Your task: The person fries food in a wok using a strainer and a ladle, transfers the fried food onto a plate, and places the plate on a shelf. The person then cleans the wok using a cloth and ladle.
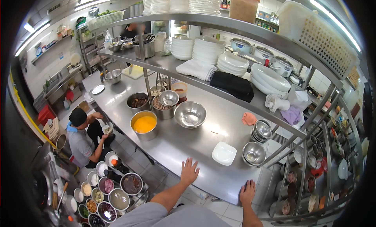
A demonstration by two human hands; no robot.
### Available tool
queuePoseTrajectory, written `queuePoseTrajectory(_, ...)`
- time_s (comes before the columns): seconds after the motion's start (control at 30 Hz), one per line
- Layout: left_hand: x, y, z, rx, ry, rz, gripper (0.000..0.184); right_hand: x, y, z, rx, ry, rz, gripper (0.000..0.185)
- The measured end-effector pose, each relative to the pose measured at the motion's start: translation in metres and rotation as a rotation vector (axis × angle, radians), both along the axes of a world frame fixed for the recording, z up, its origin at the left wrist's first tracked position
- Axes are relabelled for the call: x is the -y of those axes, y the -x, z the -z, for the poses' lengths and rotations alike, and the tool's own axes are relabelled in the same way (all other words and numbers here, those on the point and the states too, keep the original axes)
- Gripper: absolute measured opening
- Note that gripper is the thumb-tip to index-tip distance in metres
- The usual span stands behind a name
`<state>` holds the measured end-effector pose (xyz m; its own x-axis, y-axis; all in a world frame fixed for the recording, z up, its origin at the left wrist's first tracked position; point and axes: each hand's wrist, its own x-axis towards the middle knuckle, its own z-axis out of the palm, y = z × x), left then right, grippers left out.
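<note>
steel, smooth and shiny, covers the table (196,144), where the left hand (189,172) lies palm down at the near edge, fingers spread, holding nothing. the right hand (247,191) rests by the near right corner, also bare, its fingers slightly parted. the white dish (224,153) sits farther in toward the right edge, touched by neither hand.

the likeliest mishap looks to be along that edge: the nested bowls (253,153) stand close to it, and a careless swing of the right arm could send them over. the pot of yellow liquid (144,125) is near the near edge, so a knock might slop it onto the tiled floor (158,174) (a person (83,139) holding a bowl is low down on that side, which would make a spill worse). the small bowl (169,97), perched over another pot, might tip if jostled; the wide bowl (190,114) beside it could slide if bumped.

a shelf above the far edge carries stacked plates (206,51), a white towel (196,69) and black cloth (232,86). around it are tiled walls and strip lights.
</note>
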<state>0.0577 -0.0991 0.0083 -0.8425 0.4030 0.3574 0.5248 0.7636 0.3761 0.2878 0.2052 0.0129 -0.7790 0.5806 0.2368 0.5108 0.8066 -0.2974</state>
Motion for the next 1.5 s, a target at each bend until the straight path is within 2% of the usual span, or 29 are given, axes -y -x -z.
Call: queuePoseTrajectory(1.5, -0.004, 0.0, -0.004, 0.069, 0.038, -0.01, 0.048, -0.003, 0.001, -0.003, -0.011, 0.001, 0.001, 0.053)
